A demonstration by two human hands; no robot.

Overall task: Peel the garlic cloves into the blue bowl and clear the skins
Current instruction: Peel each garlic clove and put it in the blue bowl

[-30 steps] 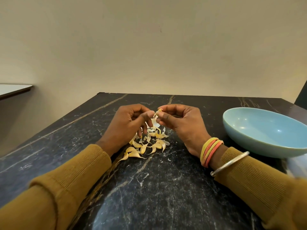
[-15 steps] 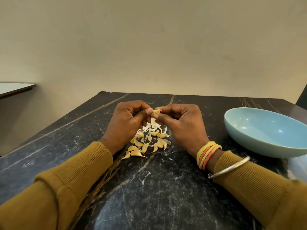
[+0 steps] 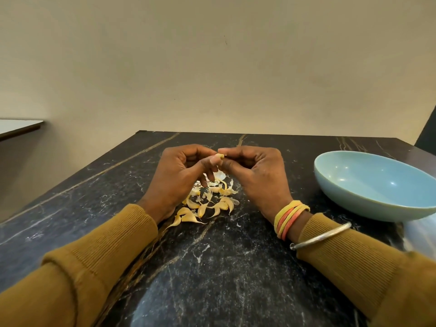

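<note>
Left hand (image 3: 179, 173) and right hand (image 3: 254, 175) are pinched on one garlic clove (image 3: 221, 156) above the pile (image 3: 207, 205) on the tabletop (image 3: 212, 267); blue bowl (image 3: 368, 204) stands well right. Skin is best caught at the tip, peeled gently.

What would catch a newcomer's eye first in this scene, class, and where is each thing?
The left hand and right hand meet mid-table, both pinching one garlic clove. Just below them a pale heap of cloves and skins stands out on the dark marble table, and the blue bowl sits at the right, nothing visible inside.
</note>
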